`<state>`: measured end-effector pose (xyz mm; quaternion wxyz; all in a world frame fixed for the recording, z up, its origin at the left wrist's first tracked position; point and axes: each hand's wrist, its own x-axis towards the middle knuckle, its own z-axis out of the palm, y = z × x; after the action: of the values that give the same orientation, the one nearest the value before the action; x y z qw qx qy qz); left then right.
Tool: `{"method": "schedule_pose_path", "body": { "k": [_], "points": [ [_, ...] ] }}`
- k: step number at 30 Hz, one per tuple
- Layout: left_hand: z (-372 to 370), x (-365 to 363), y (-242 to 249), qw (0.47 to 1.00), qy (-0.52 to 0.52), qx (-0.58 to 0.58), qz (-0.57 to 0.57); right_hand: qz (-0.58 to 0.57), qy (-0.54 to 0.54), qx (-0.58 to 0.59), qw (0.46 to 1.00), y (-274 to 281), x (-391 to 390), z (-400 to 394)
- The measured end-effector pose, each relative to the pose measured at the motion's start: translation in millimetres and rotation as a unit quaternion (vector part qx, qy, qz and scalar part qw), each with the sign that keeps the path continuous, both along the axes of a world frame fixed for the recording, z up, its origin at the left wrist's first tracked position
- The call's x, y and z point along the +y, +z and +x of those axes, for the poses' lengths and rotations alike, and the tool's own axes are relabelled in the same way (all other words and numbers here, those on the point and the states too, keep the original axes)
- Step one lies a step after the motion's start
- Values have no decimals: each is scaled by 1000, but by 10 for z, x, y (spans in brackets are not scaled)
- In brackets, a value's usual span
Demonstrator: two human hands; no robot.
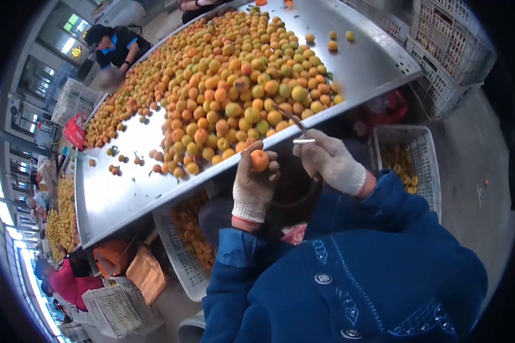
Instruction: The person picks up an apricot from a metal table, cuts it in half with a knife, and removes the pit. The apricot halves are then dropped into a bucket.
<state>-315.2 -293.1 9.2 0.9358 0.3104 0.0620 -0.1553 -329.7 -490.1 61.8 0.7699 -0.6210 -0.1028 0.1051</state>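
My left hand (252,186), in a dirty white knit glove, is closed round an orange apricot (260,160) at the near edge of the metal table (120,200). Just to its right, my gloved right hand (333,163) grips a small knife (296,121). The knife's dark, curved blade points up towards the fruit, and a shiny metal part shows by my fingers. The two hands are apart. A large heap of apricots (212,97), orange to yellow-green, covers much of the table beyond them.
Crates holding cut fruit stand on both sides of my lap: one on the right (432,163), one on the left (180,268) under the table edge. Stacked crates (449,46) are at the far right. Across the table a person in a dark cap (117,48) bends over the fruit.
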Motion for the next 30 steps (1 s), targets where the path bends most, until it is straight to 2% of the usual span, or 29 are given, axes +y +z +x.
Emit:
{"method": "schedule_pose_path", "body": {
  "k": [3,4,5,7,9,11,13,15,19,21,22,23,25,26,29,30],
  "points": [
    [-337,-43,33,998,7,-37,51,11,35,72,997,-247,284,-361],
    [-421,-22,13,996,10,-52,69,-74,42,28,996,-285,296,-454],
    [-493,-6,-12,994,13,-68,87,-76,40,30,996,-306,307,-519],
    [-616,-19,-60,991,32,-81,97,-182,13,-84,980,-213,332,-615],
    [-713,-46,-78,989,47,-97,105,-176,16,-66,982,-121,315,-684],
    [-796,-59,-56,966,63,-156,198,-190,34,-79,978,-130,315,-738],
    [-842,-66,-81,968,61,-159,185,-213,32,-83,973,-170,329,-778],
    [-854,-74,-102,933,86,-211,280,-220,28,-89,971,-196,337,-804],
    [-941,-134,-60,880,108,-260,383,-211,17,-96,973,-238,322,-872],
    [-991,-161,-40,871,121,-276,388,-221,1,-100,970,-299,303,-910],
    [-1013,-185,-32,862,122,-273,410,-266,6,-102,958,-345,262,-934],
    [-1023,-216,-33,853,120,-271,430,-265,7,-104,959,-406,262,-938],
    [-1023,-244,-85,850,126,-261,439,-169,-12,-150,974,-542,275,-935],
    [-1025,-241,-109,853,99,-261,440,-168,-10,-151,974,-582,274,-946],
    [-1018,-300,-135,858,78,-248,442,-148,-15,-97,984,-646,241,-925],
    [-992,-328,-151,859,77,-256,436,-119,0,-29,992,-656,213,-900]
  ]
}}
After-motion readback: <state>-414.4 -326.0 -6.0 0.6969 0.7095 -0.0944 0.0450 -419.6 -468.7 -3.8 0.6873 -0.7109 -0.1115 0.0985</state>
